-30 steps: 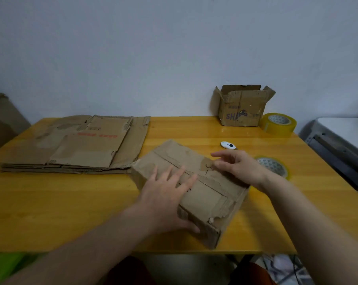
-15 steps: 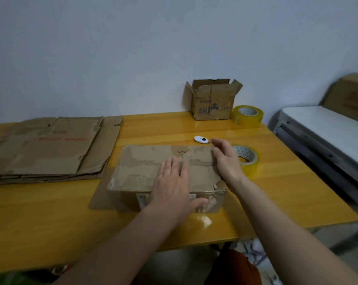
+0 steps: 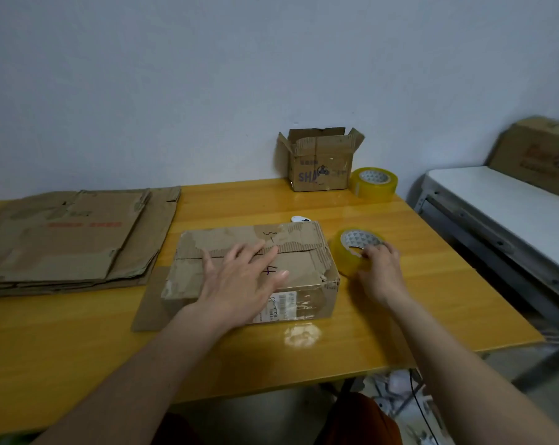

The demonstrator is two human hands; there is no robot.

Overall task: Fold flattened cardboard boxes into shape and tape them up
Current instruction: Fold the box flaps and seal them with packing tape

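Observation:
A worn brown cardboard box (image 3: 307, 264), folded into shape with its top flaps closed, stands in the middle of the yellow table (image 3: 79, 342). My left hand (image 3: 239, 277) lies flat on the flaps with straight, spread fingers. Right of the box sits a yellow tape roll (image 3: 352, 248); my right hand (image 3: 381, 271) curls its fingers over the roll's near rim and grips it. A stack of flattened cardboard boxes (image 3: 66, 239) lies at the table's left.
A small open cardboard box (image 3: 320, 165) and a second tape roll (image 3: 374, 184) stand at the back by the wall. A small white object (image 3: 300, 219) peeks out behind the folded box. A white bench (image 3: 503, 213) with another carton (image 3: 541, 155) is at the right.
My right hand left the box's right end and moved right onto the tape roll, taking hold of it. My left hand stayed pressing on the flaps. The view shifted slightly.

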